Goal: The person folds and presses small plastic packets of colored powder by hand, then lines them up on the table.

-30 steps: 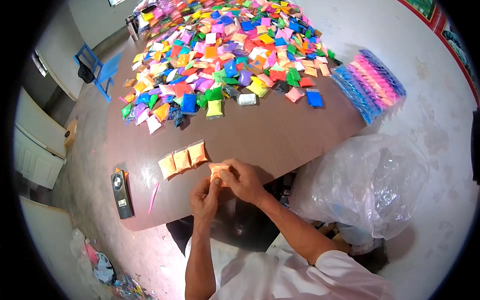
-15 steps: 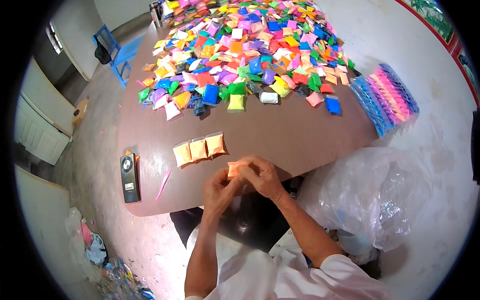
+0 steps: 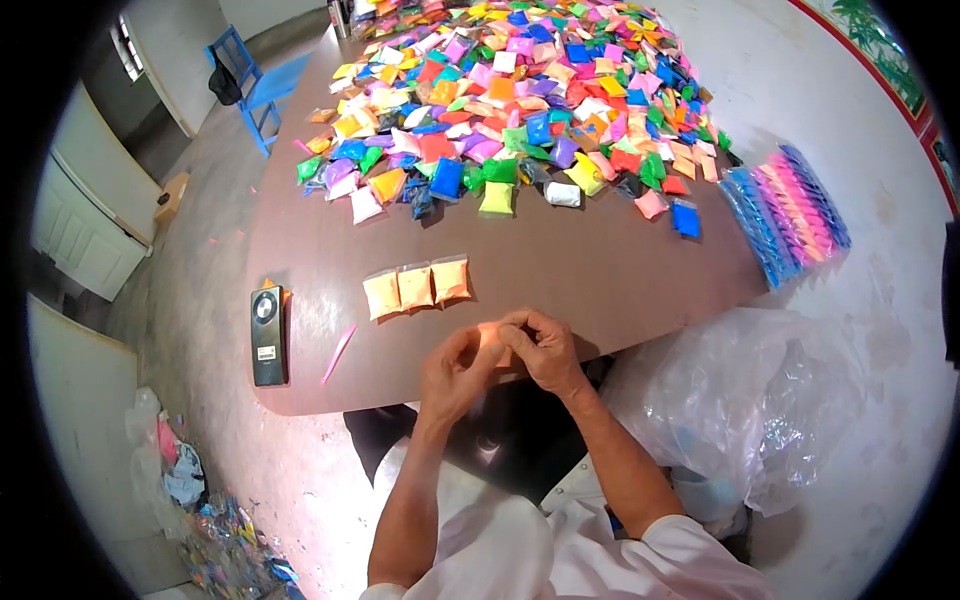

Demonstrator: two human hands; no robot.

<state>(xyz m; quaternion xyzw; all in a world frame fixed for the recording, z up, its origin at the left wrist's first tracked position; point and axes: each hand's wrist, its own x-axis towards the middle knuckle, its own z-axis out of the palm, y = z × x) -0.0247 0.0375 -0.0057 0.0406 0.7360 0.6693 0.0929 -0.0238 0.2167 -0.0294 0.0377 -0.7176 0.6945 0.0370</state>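
Between my two hands, at the table's near edge, is a small orange packet (image 3: 490,335), mostly covered by my fingers. My left hand (image 3: 455,372) pinches it from the left side. The fingers of my right hand (image 3: 543,348) are closed on its upper right part. Just beyond, three light-orange packets (image 3: 416,287) lie side by side in a row on the brown table (image 3: 590,270). A thin pink plastic tool (image 3: 339,353) lies to the left of my left hand.
A black phone (image 3: 267,337) lies at the table's left edge. Many colourful packets (image 3: 500,90) are heaped across the far side. Bundled blue and pink packs (image 3: 785,215) sit at the right edge, above a large clear plastic bag (image 3: 740,400). A blue chair (image 3: 265,85) stands at far left.
Both hands have shifted slightly right with the orange packet, and my fingers now cover more of it. The whole view has also shifted a little.
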